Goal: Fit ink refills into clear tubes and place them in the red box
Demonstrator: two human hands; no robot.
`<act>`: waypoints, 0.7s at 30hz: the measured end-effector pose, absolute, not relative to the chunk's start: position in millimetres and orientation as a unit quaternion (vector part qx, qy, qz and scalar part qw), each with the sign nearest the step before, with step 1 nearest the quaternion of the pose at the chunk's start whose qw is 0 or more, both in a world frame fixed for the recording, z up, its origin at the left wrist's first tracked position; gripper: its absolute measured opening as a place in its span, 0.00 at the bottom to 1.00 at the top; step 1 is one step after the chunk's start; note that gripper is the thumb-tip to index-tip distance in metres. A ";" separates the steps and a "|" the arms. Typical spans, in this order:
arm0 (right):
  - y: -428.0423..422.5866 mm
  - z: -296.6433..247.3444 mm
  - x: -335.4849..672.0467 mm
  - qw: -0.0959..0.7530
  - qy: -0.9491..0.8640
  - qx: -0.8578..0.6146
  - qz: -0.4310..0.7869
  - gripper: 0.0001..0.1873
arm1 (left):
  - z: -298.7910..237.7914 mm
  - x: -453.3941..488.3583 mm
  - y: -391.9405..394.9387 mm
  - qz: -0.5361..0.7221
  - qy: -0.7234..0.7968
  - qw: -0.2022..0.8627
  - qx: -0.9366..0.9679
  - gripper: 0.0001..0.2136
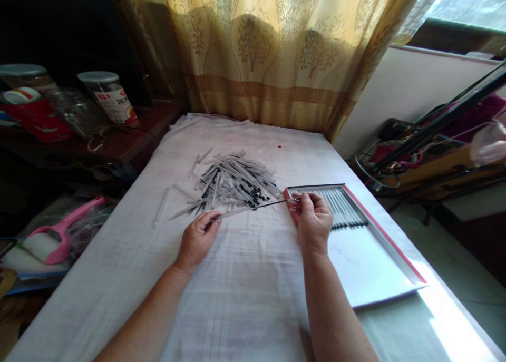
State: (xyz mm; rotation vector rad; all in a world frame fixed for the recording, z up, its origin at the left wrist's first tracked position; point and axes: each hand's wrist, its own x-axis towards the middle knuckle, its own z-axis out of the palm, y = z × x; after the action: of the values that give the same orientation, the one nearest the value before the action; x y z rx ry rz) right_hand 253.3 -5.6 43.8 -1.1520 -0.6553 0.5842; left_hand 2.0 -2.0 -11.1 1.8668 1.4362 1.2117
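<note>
Your L hand (200, 238) is pinching a clear tube (235, 213) b/w thumb & fingers; your R hand (315, 219) pinches a thin black rod (272, 203) near its end. The two meet mid-air, just nearer you than the heap (237, 180); can't tell if the rod tip is inside the tube or only touching. Progress, my guess: part-way. Done: approx. one row (346, 209) of black-ended pens, side by side in the far part of the tray (395, 244), partly behind your R hand. Left: the heap, a big loose mix of clear & black pcs, plus one stray tube (161, 208) L of it. Worktop (245, 304) has a white cloth, w/ a tiny red bit (279, 146) at the back. Room: gold curtain (253, 46) behind, jar (114, 104) on a cabinet (158, 120) L, window (474, 6) far R.
</note>
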 end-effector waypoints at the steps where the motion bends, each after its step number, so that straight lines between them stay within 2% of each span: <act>1: -5.6 43.6 253.1 0.752 -0.294 -0.522 0.275 0.15 | -10.8 2.2 -2.0 0.443 0.525 0.244 0.685 0.12; 15: -5.5 46.1 250.3 0.765 -0.265 -0.507 0.294 0.15 | -7.0 2.9 -2.5 0.438 0.525 0.249 0.686 0.11; 21: -5.7 46.1 239.9 0.739 -0.290 -0.516 0.320 0.15 | -6.4 4.4 -3.4 0.440 0.511 0.249 0.695 0.11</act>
State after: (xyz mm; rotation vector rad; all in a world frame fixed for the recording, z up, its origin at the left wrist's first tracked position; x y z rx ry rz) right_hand 239.9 -5.7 46.1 -1.1328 -0.6363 0.7025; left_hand 4.4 -3.4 -6.4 1.8936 1.3917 1.1978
